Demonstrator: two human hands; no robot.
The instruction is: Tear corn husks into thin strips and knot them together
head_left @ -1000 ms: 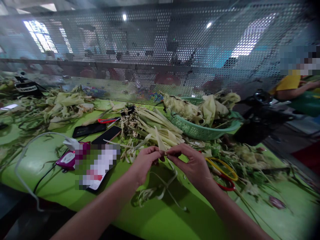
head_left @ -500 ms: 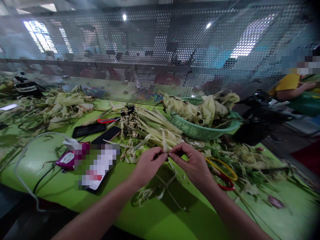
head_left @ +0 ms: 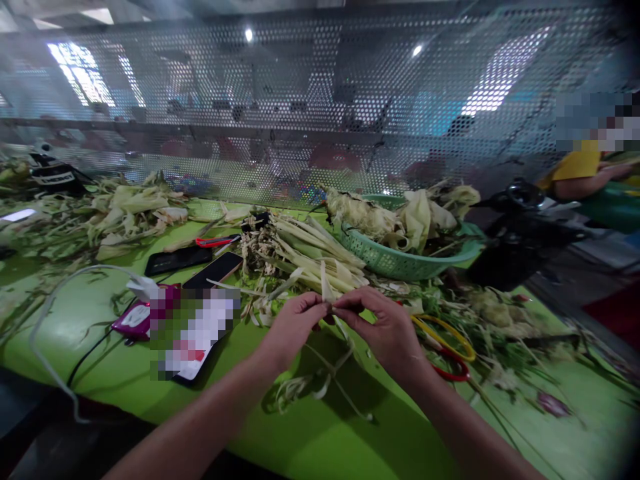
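Observation:
My left hand [head_left: 295, 327] and my right hand [head_left: 380, 323] meet fingertip to fingertip above the green table. Both pinch a pale strip of corn husk [head_left: 327, 283], whose pointed end stands up between them. The part inside the fingers is hidden. Below, thin curled husk strips [head_left: 330, 373] lie on the tabletop. Just beyond my hands is a bundle of long pale husk stalks [head_left: 315, 250] with a knobbly, flower-like end [head_left: 260, 243]. Scissors with yellow and red handles [head_left: 453, 340] rest close to my right wrist.
A green plastic basket [head_left: 400, 260] of husks stands behind. Phones [head_left: 215, 270], a red cutter [head_left: 215, 241], a purple packet [head_left: 135, 320] and a white cable [head_left: 37, 327] lie left. Husk heaps [head_left: 135, 213] spread back left. A person in a yellow sleeve [head_left: 580, 167] is at right.
Both hands have shifted very slightly left, still pinching together. The upright husk tip between them leans a little differently. Everything on the table stays where it was.

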